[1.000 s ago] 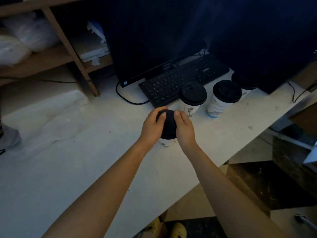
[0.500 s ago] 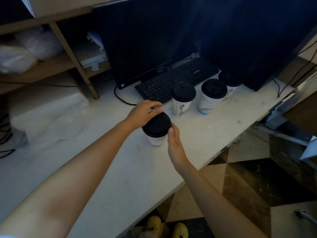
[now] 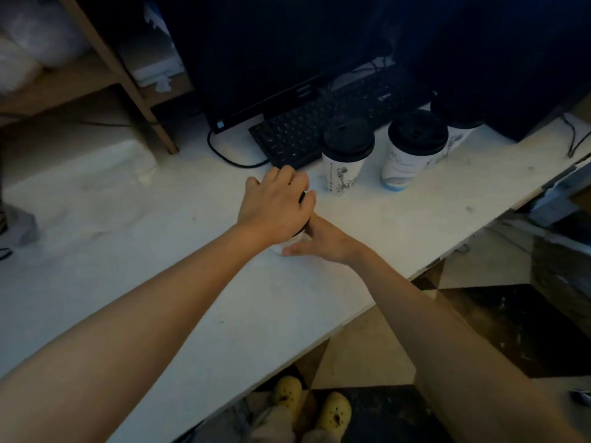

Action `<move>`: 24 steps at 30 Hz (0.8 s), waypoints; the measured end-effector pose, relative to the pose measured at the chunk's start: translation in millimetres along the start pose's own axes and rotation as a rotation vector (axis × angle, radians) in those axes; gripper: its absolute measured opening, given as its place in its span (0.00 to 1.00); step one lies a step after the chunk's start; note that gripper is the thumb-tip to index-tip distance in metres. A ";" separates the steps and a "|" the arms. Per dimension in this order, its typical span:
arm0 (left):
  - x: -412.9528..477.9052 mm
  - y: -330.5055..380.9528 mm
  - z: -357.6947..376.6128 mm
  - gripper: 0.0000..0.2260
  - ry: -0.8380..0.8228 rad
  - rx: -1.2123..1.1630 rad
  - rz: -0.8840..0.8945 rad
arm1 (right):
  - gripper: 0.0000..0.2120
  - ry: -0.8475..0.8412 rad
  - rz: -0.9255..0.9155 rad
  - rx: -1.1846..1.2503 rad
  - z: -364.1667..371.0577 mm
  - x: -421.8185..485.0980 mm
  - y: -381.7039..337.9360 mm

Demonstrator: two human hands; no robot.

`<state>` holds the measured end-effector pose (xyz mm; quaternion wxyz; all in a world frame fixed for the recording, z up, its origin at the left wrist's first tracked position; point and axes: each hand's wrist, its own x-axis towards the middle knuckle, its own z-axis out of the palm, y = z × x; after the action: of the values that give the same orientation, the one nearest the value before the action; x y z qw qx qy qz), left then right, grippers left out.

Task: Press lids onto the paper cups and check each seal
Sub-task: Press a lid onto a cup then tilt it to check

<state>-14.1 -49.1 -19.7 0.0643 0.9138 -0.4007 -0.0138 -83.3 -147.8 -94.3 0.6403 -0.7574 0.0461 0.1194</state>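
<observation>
A white paper cup (image 3: 287, 244) with a black lid (image 3: 302, 197) stands near the middle of the white table (image 3: 160, 282). My left hand (image 3: 275, 206) lies palm-down over the lid and hides most of it. My right hand (image 3: 323, 239) wraps the cup's side low down, fingers pointing left. Behind them stand two lidded cups, one in the middle (image 3: 343, 161) and one to its right (image 3: 412, 148). A third lidded cup (image 3: 457, 123) sits further back, partly in shadow.
A black keyboard (image 3: 319, 123) and a dark monitor (image 3: 271, 52) stand right behind the cups, with a cable (image 3: 224, 155) looping on the table. A wooden shelf (image 3: 80, 81) is at the back left. The table's front edge runs diagonally at the right, above the floor.
My left hand has moved from the lid's far rim to flat on top of it. My right hand has dropped from the lid's near edge to the cup's side.
</observation>
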 end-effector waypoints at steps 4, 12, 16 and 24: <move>0.2 -1.2 2.0 0.13 0.029 0.047 0.001 | 0.43 -0.030 -0.069 -0.011 -4.9 9.3 7.1; -0.9 -9.1 -11.6 0.21 -0.032 -0.023 0.122 | 0.36 0.150 -0.131 0.139 18.8 7.5 16.5; -1.4 -10.1 -12.1 0.26 -0.102 -0.103 -0.143 | 0.35 0.542 -0.237 0.259 50.8 2.6 16.2; -11.2 -22.8 -14.0 0.18 -0.120 -0.210 -0.029 | 0.34 0.542 -0.229 0.162 70.8 -11.2 26.4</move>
<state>-3.9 -24.1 -9.1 0.1355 0.9053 -0.3871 -0.1111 -108.6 -83.9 -127.6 0.6722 -0.7085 0.1388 -0.1642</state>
